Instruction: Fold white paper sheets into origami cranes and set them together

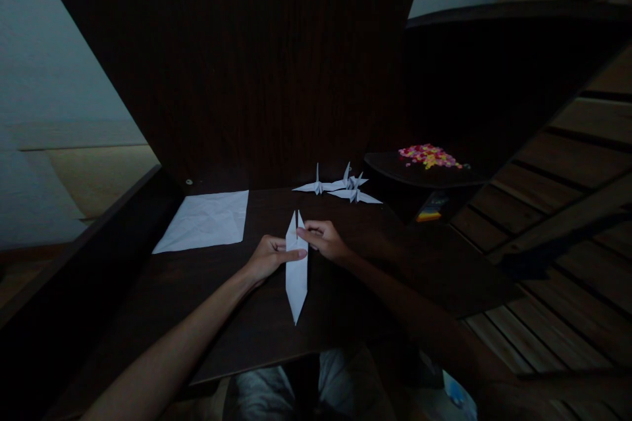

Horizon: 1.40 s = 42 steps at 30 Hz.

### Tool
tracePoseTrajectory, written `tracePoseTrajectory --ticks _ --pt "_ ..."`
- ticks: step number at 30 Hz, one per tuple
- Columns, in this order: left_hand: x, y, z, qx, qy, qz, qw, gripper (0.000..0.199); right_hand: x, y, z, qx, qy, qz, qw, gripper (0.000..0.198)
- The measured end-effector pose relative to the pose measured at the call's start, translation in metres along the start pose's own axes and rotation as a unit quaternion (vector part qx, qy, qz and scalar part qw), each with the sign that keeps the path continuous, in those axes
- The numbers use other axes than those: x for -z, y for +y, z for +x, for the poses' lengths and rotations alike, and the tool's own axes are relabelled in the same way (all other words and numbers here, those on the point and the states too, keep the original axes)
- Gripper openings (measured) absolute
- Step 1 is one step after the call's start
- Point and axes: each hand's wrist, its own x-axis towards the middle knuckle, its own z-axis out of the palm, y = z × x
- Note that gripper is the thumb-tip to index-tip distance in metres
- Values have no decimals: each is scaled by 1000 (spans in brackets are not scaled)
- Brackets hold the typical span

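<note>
A long white folded paper (297,279), pointed at its near end and split into two narrow points at the far end, is held just over the dark desk. My left hand (268,258) grips it from the left side, thumb lying across the front. On the right edge, nearer the split, my right hand (324,239) pinches the paper between thumb and fingers. Beyond my hands several white folded paper cranes (354,195) stand close together. To the left a flat, creased white sheet of paper (205,220) rests on the desk.
The dark wooden desk (237,329) has a raised side panel (89,260) on the left and a tall back panel (237,66). At the right, a rounded shelf (395,168) carries a heap of small pink, red and yellow pieces (430,155). A yellow-edged item (428,216) sits beneath it.
</note>
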Motion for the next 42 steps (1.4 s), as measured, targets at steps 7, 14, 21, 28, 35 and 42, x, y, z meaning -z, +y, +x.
tracePoseTrajectory --ticks 7,14,21,28,35,42 --pt "2 0 5 -41 109 -52 992 27 1 9 3 -5 3 2 1000 44" --pt "7 1 11 -60 199 -164 964 27 -3 11 1 -20 -40 -77 996 39" --pt "10 -1 14 -59 218 -207 952 29 1 14 2 -8 -76 -107 991 35" --pt "11 2 13 -53 207 -189 958 28 3 14 1 -27 -126 -95 987 33" --pt "16 0 16 -42 217 -192 956 27 2 8 1 -51 -123 -74 988 32" --pt "14 1 15 -38 226 -189 955 28 3 3 -2 11 -83 -44 995 24"
